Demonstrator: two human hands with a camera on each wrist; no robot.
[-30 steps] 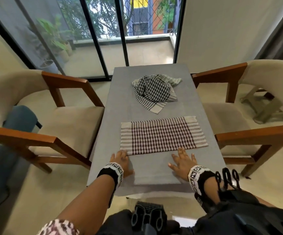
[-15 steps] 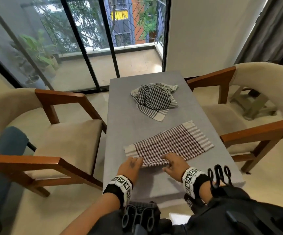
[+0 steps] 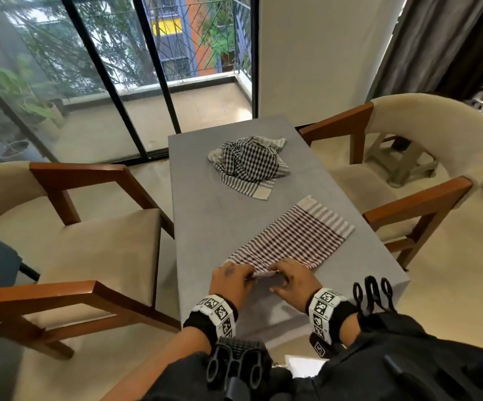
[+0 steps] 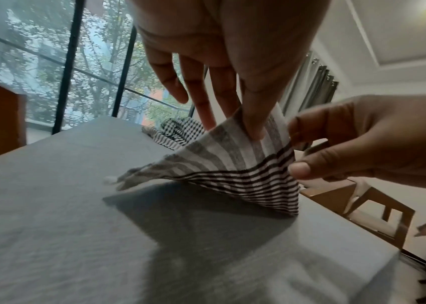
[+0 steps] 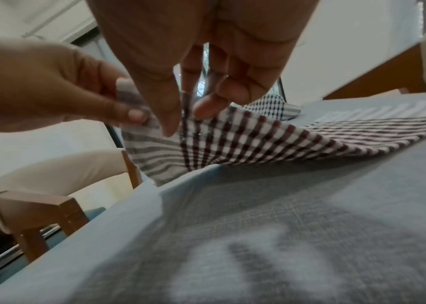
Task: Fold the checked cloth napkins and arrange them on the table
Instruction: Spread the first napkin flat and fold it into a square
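Note:
A dark-red checked napkin (image 3: 292,241), folded into a long strip, lies slantwise on the grey table (image 3: 199,215). My left hand (image 3: 231,277) and right hand (image 3: 292,277) meet at its near striped end and pinch it, lifting that end off the table. In the left wrist view my left hand (image 4: 232,127) pinches the striped end of the napkin (image 4: 232,164) between thumb and fingers. In the right wrist view my right hand (image 5: 188,121) pinches the napkin (image 5: 258,142) beside it. A second, black-and-white checked napkin (image 3: 249,164) lies crumpled at the far end.
Wooden armchairs with cream cushions stand close on the left (image 3: 95,256) and right (image 3: 419,204) of the narrow table. Glass doors (image 3: 118,82) stand behind the table's far end. The table's near edge is just under my wrists.
The folded napkin has swung from lying crosswise to lying slantwise. Both hands have come together at its near left end, gone from lying flat to pinching, and raised that end.

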